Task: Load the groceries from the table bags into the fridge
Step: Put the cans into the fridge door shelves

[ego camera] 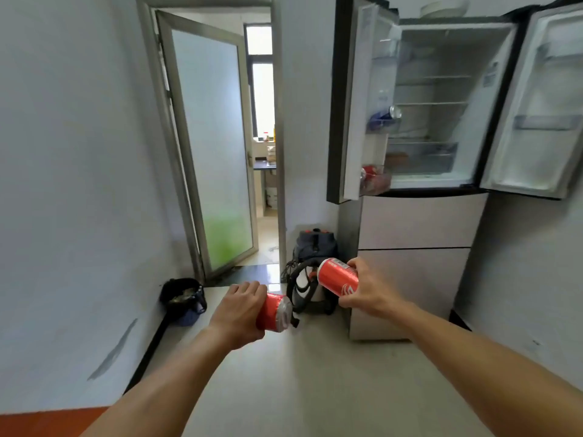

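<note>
Currently, both hands are closed, each around one can. The left hand [241, 310] wraps from above around a red aluminium drink can [273, 312] held on its side, silver end facing right; fingers curl fully around the body. The right hand [367, 290] grips a second red drink can with white lettering [338, 276], tilted, thumb on the upper side and fingers underneath. The two cans are near each other but apart, held above the pale tiled floor [299, 373].

Beyond the hands, a dark backpack [314, 244] and a black-and-white bag [304, 288] sit on the floor beside the silver multi-door fridge [416, 225]. Both upper fridge doors stand open. The left door's lower bin [375, 181] holds red cans; the bin above holds a blue can [386, 116] lying on its side. The interior shelves are blurred.
</note>
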`<move>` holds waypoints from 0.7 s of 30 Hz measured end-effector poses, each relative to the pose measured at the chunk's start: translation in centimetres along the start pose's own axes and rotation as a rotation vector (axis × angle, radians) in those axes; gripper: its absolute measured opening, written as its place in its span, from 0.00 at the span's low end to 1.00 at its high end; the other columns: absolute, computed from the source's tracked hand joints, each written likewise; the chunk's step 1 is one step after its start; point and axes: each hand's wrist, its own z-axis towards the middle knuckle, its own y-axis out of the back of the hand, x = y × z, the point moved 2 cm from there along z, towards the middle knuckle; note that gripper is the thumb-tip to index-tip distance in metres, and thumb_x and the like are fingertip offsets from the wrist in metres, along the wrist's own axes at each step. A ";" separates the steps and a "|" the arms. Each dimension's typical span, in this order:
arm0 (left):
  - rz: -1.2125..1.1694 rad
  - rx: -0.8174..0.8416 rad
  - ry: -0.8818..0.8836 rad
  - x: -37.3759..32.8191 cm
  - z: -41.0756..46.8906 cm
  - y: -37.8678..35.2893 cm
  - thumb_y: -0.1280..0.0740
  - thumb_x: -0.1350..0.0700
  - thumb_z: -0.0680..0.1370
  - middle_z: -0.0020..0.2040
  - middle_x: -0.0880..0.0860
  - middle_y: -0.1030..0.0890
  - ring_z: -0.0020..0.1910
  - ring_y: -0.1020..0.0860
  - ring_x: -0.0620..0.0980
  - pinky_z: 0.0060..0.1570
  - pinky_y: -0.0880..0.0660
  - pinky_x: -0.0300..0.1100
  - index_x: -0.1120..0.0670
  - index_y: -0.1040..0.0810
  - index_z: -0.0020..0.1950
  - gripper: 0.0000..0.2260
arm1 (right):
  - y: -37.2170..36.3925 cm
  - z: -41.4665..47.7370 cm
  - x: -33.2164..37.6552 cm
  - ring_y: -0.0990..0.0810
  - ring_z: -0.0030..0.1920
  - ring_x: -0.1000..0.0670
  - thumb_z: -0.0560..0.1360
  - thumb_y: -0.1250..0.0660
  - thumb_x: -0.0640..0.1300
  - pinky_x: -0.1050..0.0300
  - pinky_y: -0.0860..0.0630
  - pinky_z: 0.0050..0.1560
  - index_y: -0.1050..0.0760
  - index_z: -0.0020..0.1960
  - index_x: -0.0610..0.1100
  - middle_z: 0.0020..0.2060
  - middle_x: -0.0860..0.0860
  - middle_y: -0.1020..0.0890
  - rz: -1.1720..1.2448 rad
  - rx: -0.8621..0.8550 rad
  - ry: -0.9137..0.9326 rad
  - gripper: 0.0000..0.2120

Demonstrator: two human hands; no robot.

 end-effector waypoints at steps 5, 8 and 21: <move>-0.051 0.009 -0.172 -5.3 12.8 -0.8 0.27 0.45 0.66 0.60 0.52 0.27 0.59 0.28 0.53 0.62 0.34 0.46 0.52 0.33 0.65 0.30 | 5.1 2.3 -8.1 0.24 0.55 0.49 0.65 0.25 0.60 0.57 0.24 0.52 0.42 0.70 0.53 0.63 0.48 0.26 -0.125 -0.094 -0.163 0.40; -0.088 -0.024 -0.284 -9.8 19.3 -1.5 0.27 0.42 0.67 0.62 0.51 0.27 0.59 0.29 0.52 0.62 0.35 0.45 0.50 0.34 0.66 0.31 | 8.5 3.0 -13.2 0.22 0.55 0.48 0.65 0.26 0.60 0.57 0.25 0.51 0.41 0.70 0.53 0.62 0.48 0.24 -0.179 -0.136 -0.272 0.41; -0.137 -0.060 -0.581 -33.4 46.0 -4.1 0.29 0.46 0.68 0.64 0.50 0.29 0.61 0.30 0.51 0.64 0.36 0.43 0.49 0.38 0.69 0.33 | 24.8 9.6 -37.9 0.23 0.56 0.48 0.64 0.25 0.60 0.53 0.22 0.55 0.42 0.70 0.52 0.64 0.47 0.26 -0.257 -0.278 -0.519 0.42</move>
